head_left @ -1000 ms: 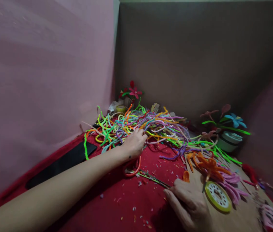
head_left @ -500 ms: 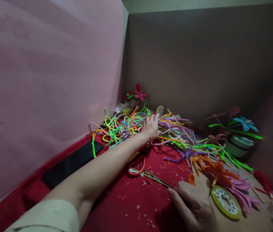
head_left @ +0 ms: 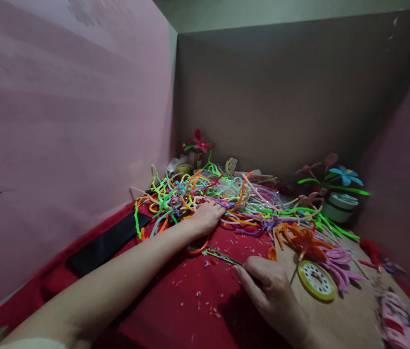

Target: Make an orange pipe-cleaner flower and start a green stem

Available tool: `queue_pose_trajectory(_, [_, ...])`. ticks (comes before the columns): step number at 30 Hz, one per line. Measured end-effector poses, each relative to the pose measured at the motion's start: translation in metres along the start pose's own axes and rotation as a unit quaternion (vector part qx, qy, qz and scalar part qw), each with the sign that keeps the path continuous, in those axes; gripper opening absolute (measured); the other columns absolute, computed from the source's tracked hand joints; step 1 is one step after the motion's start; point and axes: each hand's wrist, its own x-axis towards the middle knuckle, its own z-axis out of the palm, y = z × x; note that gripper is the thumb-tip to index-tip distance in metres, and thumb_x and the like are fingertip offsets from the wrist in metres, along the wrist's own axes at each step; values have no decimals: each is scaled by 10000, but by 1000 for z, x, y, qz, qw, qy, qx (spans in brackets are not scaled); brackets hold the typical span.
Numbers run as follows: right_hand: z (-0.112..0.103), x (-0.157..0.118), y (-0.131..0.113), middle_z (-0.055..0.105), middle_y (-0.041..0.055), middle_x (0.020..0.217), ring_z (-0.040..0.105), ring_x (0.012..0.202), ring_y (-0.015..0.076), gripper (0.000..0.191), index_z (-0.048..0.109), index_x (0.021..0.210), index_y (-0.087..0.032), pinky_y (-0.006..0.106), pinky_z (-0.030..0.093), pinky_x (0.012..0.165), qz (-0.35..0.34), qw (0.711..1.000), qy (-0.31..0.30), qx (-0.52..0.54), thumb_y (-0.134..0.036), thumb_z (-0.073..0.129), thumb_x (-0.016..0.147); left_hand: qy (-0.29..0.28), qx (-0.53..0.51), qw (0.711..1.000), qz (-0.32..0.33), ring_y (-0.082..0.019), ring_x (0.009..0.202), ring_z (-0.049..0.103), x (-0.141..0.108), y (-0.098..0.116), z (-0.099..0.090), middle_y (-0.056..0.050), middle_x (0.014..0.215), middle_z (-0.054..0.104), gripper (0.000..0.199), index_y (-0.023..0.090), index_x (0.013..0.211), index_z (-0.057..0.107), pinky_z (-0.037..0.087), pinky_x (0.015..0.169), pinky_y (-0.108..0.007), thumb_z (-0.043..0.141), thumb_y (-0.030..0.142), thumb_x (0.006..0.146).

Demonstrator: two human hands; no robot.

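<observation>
A tangled heap of multicoloured pipe cleaners (head_left: 190, 186) covers the back of the red cloth. My left hand (head_left: 207, 219) rests palm down on its front edge, fingers stretched over the stems; I see nothing gripped. Nearer me, my right hand (head_left: 270, 286) is closed, thumb and index finger pinched together; what lies inside is hidden. Scissors (head_left: 223, 256) with red handles lie on the cloth between the hands, blades pointing toward my right fingertips. A thin green stem runs alongside the blades.
A dark phone-like slab (head_left: 106, 245) lies at left. On the right are an orange pipe-cleaner flower (head_left: 305, 241), pink stems (head_left: 339, 264), a yellow-rimmed tape roll (head_left: 316, 281) on brown cardboard (head_left: 354, 310), and a pale green pot (head_left: 339, 207) with flowers. Pink and grey walls enclose the table.
My left hand has drawn back from the middle of the heap to its front edge, uncovering stems there. My right hand stays closed near the scissors' tips. The view has shifted slightly.
</observation>
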Motion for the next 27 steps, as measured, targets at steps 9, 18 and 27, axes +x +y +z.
queue_pose_trajectory(9, [1, 3, 3, 331, -48, 496, 340, 467, 79, 352, 375, 508, -184, 233, 246, 491, 29, 999, -12, 17, -211, 464, 848, 66, -32, 997, -7, -226, 1005, 509, -6, 3, -3, -142, 1039, 602, 346, 118, 1076, 582, 398, 893, -381, 397, 73, 787])
queue_pose_trajectory(18, [5, 4, 2, 350, -48, 473, 344, 459, 80, 374, 370, 489, -184, 247, 239, 479, 23, 1000, 4, 20, -250, 460, 845, 208, -65, 976, -27, -237, 1071, 456, -1, 15, 0, -134, 1121, 509, 452, 150, 1219, 465, 393, 929, -394, 389, 58, 783])
queue_pose_trajectory(27, [6, 4, 3, 344, -47, 475, 336, 453, 78, 372, 356, 499, -185, 242, 235, 477, 19, 1000, 0, 17, -243, 453, 854, 91, -131, 987, -29, -185, 890, 592, 30, 29, -10, -106, 1136, 533, 403, 189, 1168, 525, 475, 770, -293, 438, 129, 779])
